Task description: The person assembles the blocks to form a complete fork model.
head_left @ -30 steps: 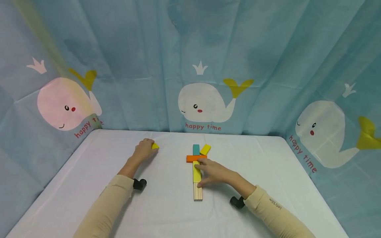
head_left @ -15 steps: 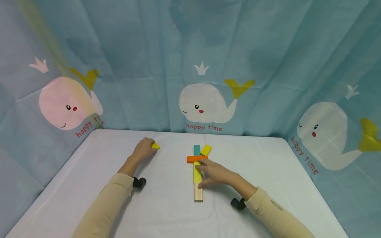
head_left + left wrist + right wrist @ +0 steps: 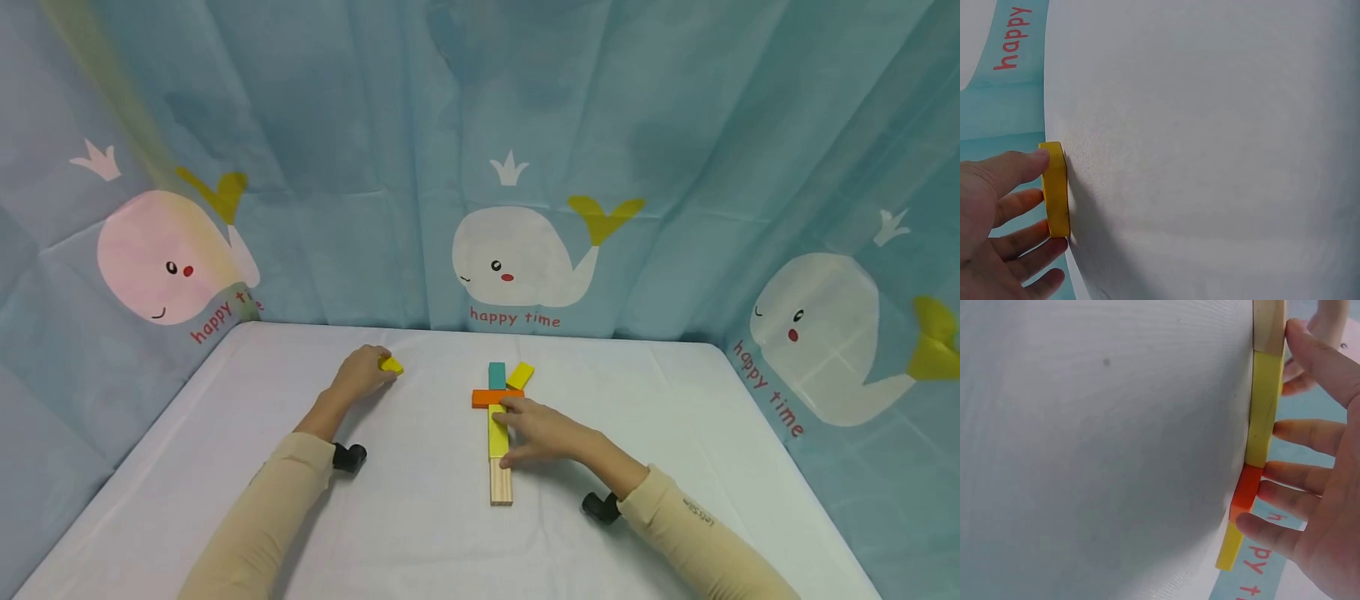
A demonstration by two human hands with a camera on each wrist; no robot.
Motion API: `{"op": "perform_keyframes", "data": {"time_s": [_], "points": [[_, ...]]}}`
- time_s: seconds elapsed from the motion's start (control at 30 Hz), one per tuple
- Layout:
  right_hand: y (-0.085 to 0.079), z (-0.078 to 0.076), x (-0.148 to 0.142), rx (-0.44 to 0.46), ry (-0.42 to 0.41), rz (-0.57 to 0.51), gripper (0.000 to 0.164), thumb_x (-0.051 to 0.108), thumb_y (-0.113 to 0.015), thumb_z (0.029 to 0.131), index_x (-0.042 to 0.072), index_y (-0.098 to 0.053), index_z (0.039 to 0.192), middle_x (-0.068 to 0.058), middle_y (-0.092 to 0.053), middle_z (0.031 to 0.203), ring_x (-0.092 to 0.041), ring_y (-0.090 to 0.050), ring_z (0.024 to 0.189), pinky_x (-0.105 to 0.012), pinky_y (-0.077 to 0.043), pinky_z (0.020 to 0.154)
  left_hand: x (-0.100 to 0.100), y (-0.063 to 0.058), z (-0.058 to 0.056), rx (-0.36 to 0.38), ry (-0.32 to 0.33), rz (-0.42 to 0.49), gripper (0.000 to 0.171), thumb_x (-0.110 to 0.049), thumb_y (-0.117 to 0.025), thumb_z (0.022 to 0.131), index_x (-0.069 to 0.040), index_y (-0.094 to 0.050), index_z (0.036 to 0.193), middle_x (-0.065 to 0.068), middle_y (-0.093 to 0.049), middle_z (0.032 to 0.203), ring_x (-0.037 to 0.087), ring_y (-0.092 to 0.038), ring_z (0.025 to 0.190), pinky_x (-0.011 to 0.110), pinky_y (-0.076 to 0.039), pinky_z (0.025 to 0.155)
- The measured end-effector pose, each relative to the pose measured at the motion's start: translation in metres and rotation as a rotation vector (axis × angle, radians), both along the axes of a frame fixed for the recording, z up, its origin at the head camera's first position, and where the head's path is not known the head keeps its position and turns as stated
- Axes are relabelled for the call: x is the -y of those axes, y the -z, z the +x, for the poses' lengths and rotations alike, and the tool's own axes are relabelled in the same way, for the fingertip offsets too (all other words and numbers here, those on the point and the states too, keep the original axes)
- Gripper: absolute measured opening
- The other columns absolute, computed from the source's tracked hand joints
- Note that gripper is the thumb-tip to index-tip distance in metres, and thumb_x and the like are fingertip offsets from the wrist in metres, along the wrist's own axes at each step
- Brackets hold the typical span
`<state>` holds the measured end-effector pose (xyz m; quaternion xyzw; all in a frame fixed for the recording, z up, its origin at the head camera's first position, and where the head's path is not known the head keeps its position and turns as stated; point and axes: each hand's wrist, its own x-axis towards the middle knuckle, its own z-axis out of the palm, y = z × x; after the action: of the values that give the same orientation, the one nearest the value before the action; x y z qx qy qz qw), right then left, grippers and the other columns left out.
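Observation:
On the left of the table, my left hand (image 3: 360, 372) pinches a small yellow wooden block (image 3: 392, 365); the left wrist view has the thumb at one end of this block (image 3: 1055, 190) and fingers at the other. A line of flat blocks lies at mid-table: plain wood (image 3: 501, 483) nearest, then yellow (image 3: 495, 446), an orange one (image 3: 483, 399) set crosswise, and teal (image 3: 497, 373) farthest. Over this line my right hand (image 3: 546, 430) spreads its fingers, with fingertips touching the yellow and orange blocks and the thumb at the plain one.
Another yellow block (image 3: 521, 375) lies aslant beside the teal one, behind the orange. A white cloth (image 3: 427, 533) covers the table. Behind it hangs a blue curtain (image 3: 360, 250) printed with whales. Black wrist cameras (image 3: 349, 457) sit at both sleeves.

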<state>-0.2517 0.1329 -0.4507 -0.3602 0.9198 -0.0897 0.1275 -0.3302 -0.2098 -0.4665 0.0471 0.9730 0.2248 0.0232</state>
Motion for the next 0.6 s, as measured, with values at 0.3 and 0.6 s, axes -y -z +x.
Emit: {"op": "perform_keyframes", "data": {"time_s": [0.3, 0.6], "points": [[-0.0010, -0.0002, 0.0009, 0.019, 0.030, 0.022, 0.078, 0.055, -0.072, 0.081, 0.015, -0.049, 0.144, -0.012, -0.036, 0.155, -0.029, -0.039, 0.141, -0.045, -0.039, 0.112, 0.0000, 0.0001, -0.0008, -0.001, -0.030, 0.034, 0.052, -0.021, -0.069, 0.086, 0.007, -0.057, 0.128, 0.026, -0.060, 0.125, 0.034, -0.057, 0.103, 0.049, -0.046, 0.095], [0.0006, 0.0014, -0.0004, 0.017, 0.026, -0.009, 0.076, 0.053, -0.073, 0.081, 0.013, -0.051, 0.142, -0.013, -0.037, 0.154, -0.029, -0.040, 0.141, -0.044, -0.039, 0.113, -0.0060, -0.0006, 0.0013, -0.022, 0.003, 0.058, 0.051, -0.023, -0.071, 0.084, 0.007, -0.060, 0.124, 0.026, -0.062, 0.121, 0.033, -0.057, 0.100, 0.048, -0.047, 0.093]]}}
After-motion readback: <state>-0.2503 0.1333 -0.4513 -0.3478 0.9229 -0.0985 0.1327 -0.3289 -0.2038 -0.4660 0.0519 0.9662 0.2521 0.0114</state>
